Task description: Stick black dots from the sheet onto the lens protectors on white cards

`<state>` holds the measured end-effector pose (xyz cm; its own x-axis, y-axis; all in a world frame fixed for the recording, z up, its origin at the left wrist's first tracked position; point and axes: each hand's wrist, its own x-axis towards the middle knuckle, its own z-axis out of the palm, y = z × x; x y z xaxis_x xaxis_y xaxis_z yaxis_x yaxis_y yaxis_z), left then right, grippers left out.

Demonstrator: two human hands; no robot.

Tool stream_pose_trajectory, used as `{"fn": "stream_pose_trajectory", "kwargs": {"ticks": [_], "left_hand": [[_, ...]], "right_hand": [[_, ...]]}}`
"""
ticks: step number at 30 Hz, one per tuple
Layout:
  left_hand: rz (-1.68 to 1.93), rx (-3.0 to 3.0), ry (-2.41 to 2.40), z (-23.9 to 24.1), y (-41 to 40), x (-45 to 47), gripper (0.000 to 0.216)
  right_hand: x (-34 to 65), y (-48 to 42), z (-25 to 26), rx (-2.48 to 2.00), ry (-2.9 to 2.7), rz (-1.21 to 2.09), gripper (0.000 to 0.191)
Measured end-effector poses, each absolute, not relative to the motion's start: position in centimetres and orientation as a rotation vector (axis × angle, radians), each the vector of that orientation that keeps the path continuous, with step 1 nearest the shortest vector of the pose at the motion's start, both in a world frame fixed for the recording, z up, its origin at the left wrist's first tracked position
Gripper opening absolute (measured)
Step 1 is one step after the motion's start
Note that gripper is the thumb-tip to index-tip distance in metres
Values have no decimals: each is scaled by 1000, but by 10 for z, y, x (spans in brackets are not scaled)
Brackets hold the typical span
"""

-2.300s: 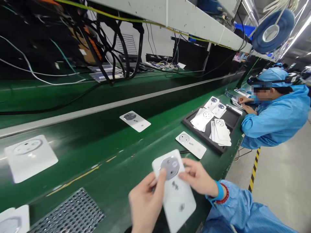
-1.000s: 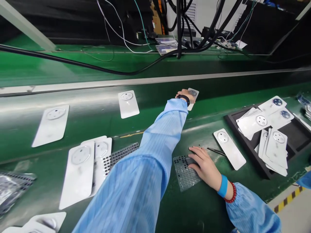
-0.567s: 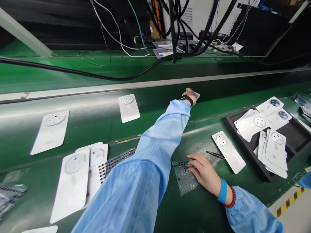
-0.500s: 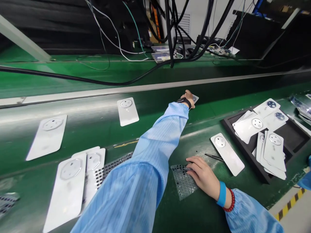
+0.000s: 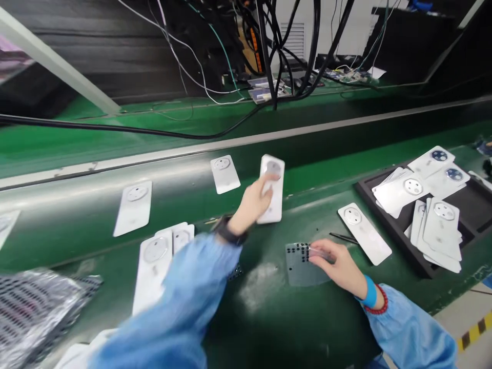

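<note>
My left hand (image 5: pixel 253 202), slightly blurred, grips a white phone back cover (image 5: pixel 273 197) by its left side, with a finger across the round camera ring. The cover is over the near edge of the green channel. Lower right, my right hand (image 5: pixel 340 264) pinches the edge of a clear sheet with small black dots (image 5: pixel 302 264) on the green bench. Something thin and greyish shows between those fingers; I cannot tell if it is the sheet's folded edge. Black tweezers (image 5: pixel 344 238) lie beside the hand, by another white back cover (image 5: pixel 365 233).
A black tray (image 5: pixel 413 256) with several white covers is at right. More covers (image 5: pixel 132 207) (image 5: pixel 225 175) lie along the channel, and a stack (image 5: pixel 154 261) sits by my left sleeve. Silvery dotted sheets (image 5: pixel 34 307) are lower left. Black cables (image 5: pixel 272 61) hang ahead.
My left hand has come back from the far channel toward me, bringing the back cover. My right hand stays at the dotted sheet. The view has shifted left.
</note>
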<state>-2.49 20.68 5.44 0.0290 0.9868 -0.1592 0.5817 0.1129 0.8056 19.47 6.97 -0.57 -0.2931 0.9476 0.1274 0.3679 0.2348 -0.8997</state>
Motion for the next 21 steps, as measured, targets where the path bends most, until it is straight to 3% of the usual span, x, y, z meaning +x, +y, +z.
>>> {"fn": "stream_pose_trajectory", "kwargs": {"ticks": [2, 6, 8, 10, 13, 21], "left_hand": [[702, 1413, 1622, 50, 138, -40, 23], [751, 1071, 1520, 31, 38, -35, 45], [812, 900, 1492, 20, 17, -22, 46], [891, 789, 1492, 13, 9, -14, 40], [999, 732, 1492, 9, 8, -10, 30], [1099, 542, 1372, 18, 0, -12, 33]], "right_hand": [[195, 69, 2, -1204, -1682, 1235, 21], [187, 64, 7, -1168, -1596, 1532, 30], [180, 59, 6, -1198, -1739, 1397, 36], [172, 54, 6, -1200, -1910, 1050, 37], [157, 48, 8, -1016, -2074, 579, 16], [139, 45, 8, -737, -2258, 381, 22]]}}
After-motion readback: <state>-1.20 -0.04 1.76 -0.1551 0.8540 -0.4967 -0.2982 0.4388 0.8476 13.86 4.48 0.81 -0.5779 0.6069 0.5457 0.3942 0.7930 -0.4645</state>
